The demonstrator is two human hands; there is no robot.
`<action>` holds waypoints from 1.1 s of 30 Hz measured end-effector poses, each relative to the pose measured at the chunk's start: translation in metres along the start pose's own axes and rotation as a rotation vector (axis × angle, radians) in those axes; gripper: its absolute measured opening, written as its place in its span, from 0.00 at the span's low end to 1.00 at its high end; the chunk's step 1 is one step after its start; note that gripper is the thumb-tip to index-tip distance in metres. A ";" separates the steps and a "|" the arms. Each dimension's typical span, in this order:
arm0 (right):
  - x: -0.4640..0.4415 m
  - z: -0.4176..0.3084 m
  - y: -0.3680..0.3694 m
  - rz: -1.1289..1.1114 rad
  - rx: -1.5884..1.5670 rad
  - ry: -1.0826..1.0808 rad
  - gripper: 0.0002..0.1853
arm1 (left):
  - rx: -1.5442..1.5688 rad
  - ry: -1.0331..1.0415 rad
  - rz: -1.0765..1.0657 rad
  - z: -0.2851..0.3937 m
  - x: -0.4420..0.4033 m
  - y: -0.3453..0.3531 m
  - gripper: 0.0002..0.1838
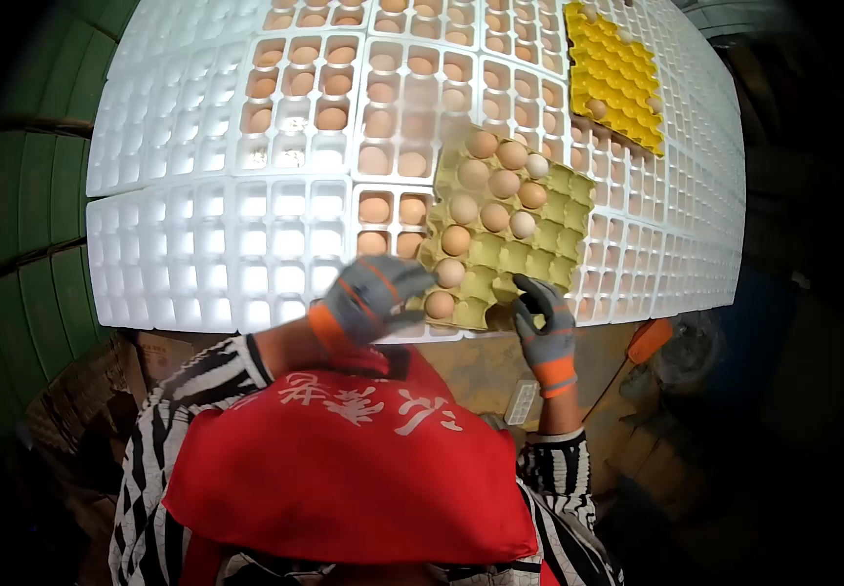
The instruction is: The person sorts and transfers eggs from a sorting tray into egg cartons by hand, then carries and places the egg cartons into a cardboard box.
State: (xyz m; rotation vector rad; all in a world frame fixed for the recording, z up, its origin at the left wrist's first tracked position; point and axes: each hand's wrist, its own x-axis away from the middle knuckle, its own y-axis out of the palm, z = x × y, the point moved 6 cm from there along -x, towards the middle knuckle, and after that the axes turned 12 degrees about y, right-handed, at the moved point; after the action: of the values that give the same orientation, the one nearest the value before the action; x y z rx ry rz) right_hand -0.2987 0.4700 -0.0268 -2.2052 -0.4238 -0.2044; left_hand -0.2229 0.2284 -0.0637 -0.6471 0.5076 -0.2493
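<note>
A yellowish pulp egg tray (564, 220) lies over the white foam trays in front of me, with several eggs (504, 184) in its left and far pockets. My right hand (546, 327), in a grey glove with an orange cuff, curls its fingers at the tray's near right edge and appears to grip it. My left hand (373, 298), gloved the same way, is just left of the tray, close to an egg (440, 305) at its near left corner. Its fingers are smeared by motion, and what they hold, if anything, is hidden.
White foam trays (163, 254) cover the table; many pockets in the middle and right hold eggs. At the far right lies a yellow egg tray (612, 73) with a few eggs. An orange object (648, 340) is at the near right edge. Green panels (61, 283) stand left.
</note>
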 end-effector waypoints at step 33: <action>-0.109 0.080 -0.007 -0.200 -0.937 0.179 0.26 | 1.276 -0.585 0.571 -0.058 -0.051 -0.002 0.23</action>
State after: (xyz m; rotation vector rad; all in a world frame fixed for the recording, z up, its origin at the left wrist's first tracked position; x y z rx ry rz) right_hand -0.4020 0.5113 -0.1027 -3.0086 -0.5102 -0.8417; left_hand -0.2962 0.2164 -0.0827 0.6737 -0.1039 0.1806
